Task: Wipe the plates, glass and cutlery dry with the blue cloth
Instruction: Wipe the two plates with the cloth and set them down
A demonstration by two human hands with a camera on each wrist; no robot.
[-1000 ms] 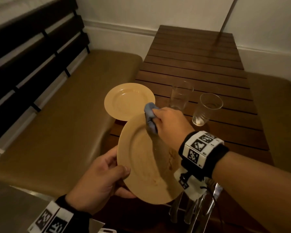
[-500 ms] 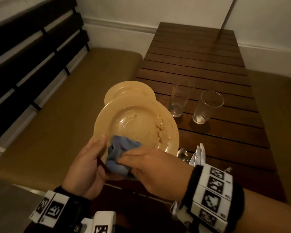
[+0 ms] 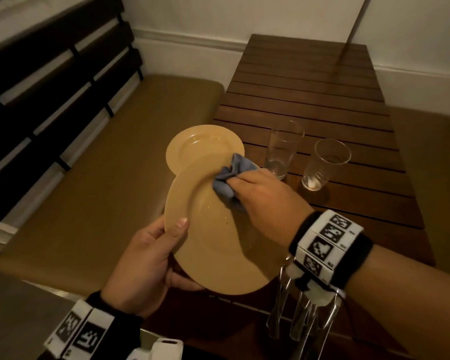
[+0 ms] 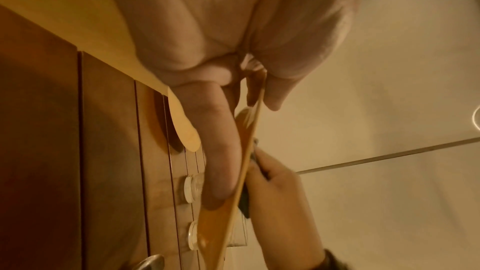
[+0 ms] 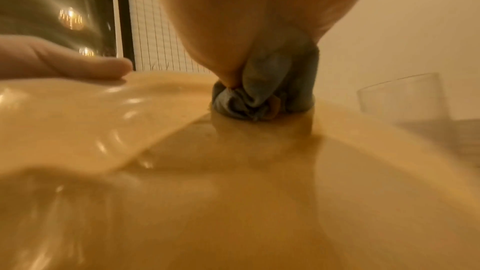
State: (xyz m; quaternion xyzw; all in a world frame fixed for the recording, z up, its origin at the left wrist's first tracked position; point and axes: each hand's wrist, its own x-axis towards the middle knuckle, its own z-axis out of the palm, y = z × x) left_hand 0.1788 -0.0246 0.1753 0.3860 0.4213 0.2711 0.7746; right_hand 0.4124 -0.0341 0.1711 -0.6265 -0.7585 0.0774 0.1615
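My left hand (image 3: 151, 258) holds a large tan plate (image 3: 213, 245) tilted in the air by its near left rim, thumb on the face and fingers behind (image 4: 221, 151). My right hand (image 3: 260, 193) grips the bunched blue cloth (image 3: 230, 178) and presses it against the plate's upper part (image 5: 259, 98). A second tan plate (image 3: 198, 146) lies on the wooden table's (image 3: 309, 100) left edge. Two clear glasses stand beyond: a tall one (image 3: 283, 149) and a shorter one (image 3: 325, 165). Cutlery (image 3: 302, 315) lies on the table under my right wrist, partly hidden.
A tan cushioned bench (image 3: 102, 165) with a dark slatted back (image 3: 50, 74) runs along the left. More bench (image 3: 431, 157) sits right of the table. White walls close the far end, with a thin pole (image 3: 351, 29) standing there.
The plate has turned from facing up to tilted on edge. My right hand moved the cloth from the near rim up to the plate's far part. My left hand regripped the left rim.
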